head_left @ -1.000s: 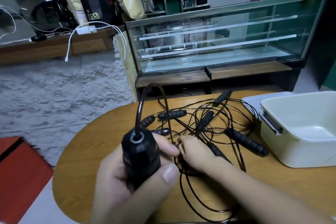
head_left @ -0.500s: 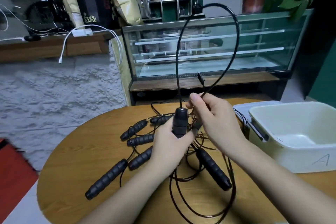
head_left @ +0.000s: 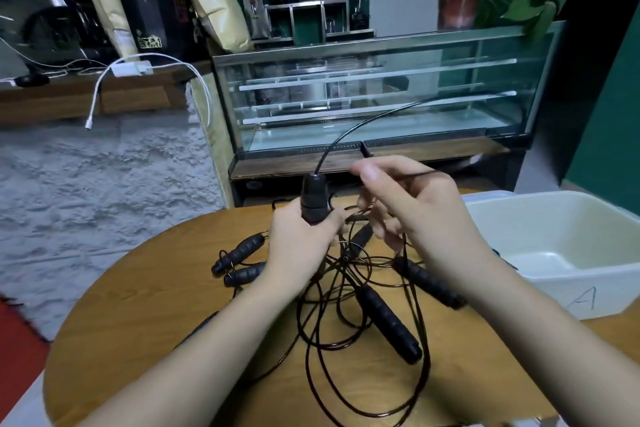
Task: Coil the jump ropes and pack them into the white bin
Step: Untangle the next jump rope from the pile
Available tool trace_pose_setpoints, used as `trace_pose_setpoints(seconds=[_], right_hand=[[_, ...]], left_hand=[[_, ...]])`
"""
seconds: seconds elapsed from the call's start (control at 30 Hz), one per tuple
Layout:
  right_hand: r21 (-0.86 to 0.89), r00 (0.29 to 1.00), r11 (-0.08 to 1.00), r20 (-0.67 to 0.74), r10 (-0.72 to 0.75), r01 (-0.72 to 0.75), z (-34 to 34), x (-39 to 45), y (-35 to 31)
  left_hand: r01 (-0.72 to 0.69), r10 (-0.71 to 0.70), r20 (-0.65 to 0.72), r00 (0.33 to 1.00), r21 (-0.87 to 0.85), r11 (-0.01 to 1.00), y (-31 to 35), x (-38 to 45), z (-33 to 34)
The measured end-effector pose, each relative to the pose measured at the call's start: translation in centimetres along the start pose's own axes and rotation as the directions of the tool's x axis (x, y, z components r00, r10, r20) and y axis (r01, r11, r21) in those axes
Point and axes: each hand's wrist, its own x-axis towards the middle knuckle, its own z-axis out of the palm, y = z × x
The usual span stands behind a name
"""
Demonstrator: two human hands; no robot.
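Note:
My left hand (head_left: 298, 246) grips an upright black jump rope handle (head_left: 313, 198) above the round wooden table (head_left: 145, 302). Its thin black cord (head_left: 346, 135) arcs up and to the right. My right hand (head_left: 412, 211) pinches that cord just right of the handle, fingers curled. Below lie several more black handles (head_left: 388, 321) in a tangle of black cord (head_left: 322, 350). The white bin (head_left: 554, 253), marked "A", stands at the table's right edge with nothing in it.
A white lid (head_left: 485, 198) lies behind the bin. A glass display case (head_left: 374, 94) stands past the table's far edge. At the left are a white textured wall and a wooden shelf with white charger cables (head_left: 138, 69). A red mat (head_left: 17, 350) lies on the floor.
The tall loop of cord has dropped lower and swung right. My right hand has moved rightward along the cord. My left hand keeps holding the handle upright.

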Motion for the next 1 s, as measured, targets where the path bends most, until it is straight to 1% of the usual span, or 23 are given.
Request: trace_pose_setpoints(seconds=[0.1, 0.2, 0.27, 0.37, 0.43, 0.5, 0.6, 0.67, 0.73, 0.83, 0.9, 1.0], right_hand=[[0.028, 0.994, 0.994, 0.002, 0.107, -0.107, -1.3, 0.3, 2.2], [0.067, 0.972, 0.971, 0.07, 0.225, -0.23, -2.0, 0.5, 4.1], [0.004, 0.958, 0.96, 0.066, 0.278, -0.279, -2.0, 0.6, 5.0], [-0.144, 0.962, 0.952, 0.006, 0.274, -0.27, -1.4, 0.9, 6.0], [-0.187, 0.969, 0.951, -0.023, 0.247, -0.247, -0.9, 1.3, 6.1], [-0.234, 0.978, 0.95, -0.014, 0.21, -0.207, -0.3, 2.0, 5.9], [-0.422, 0.992, 0.9, 0.01, 0.128, -0.112, 0.1, 3.1, 5.5], [-0.482, 0.993, 0.873, 0.042, 0.111, -0.078, 0.2, 3.6, 5.1], [-0.503, 0.993, 0.862, 0.058, 0.102, -0.06, 0.2, 4.1, 4.7], [-0.583, 0.996, 0.811, 0.041, 0.085, -0.045, -0.2, 5.0, 4.7], [-0.646, 0.994, 0.76, 0.012, 0.112, -0.078, -0.6, 5.9, 5.3], [-0.714, 0.981, 0.682, -0.03, 0.192, -0.155, -1.8, 7.6, 6.2]], left_hand=[[0.003, -0.004, -0.024, 1.0, -0.06, 0.998, 1.6, 1.0, -1.3], [-0.005, 0.004, -0.021, 1.0, -0.041, 0.999, 3.0, 2.1, -2.5], [-0.025, 0.025, -0.006, 1.0, -0.001, 1.0, 3.7, 2.8, -3.1], [-0.087, 0.082, 0.044, 0.996, 0.122, 0.989, 4.8, 3.8, -3.9], [-0.108, 0.096, 0.081, 0.992, 0.172, 0.979, 5.8, 4.2, -4.4], [-0.142, 0.116, 0.125, 0.985, 0.22, 0.965, 6.9, 4.6, -4.7], [-0.256, 0.2, 0.181, 0.963, 0.374, 0.891, 8.8, 4.9, -5.0], [-0.331, 0.27, 0.197, 0.942, 0.431, 0.84, 10.2, 4.8, -5.2], [-0.393, 0.346, 0.186, 0.92, 0.449, 0.802, 11.3, 5.0, -5.4], [-0.434, 0.437, 0.104, 0.894, 0.45, 0.781, 13.3, 5.4, -5.6], [-0.464, 0.479, 0.071, 0.875, 0.405, 0.788, 14.8, 5.5, -6.0], [-0.484, 0.505, 0.022, 0.863, 0.323, 0.813, 16.6, 5.2, -6.9]])
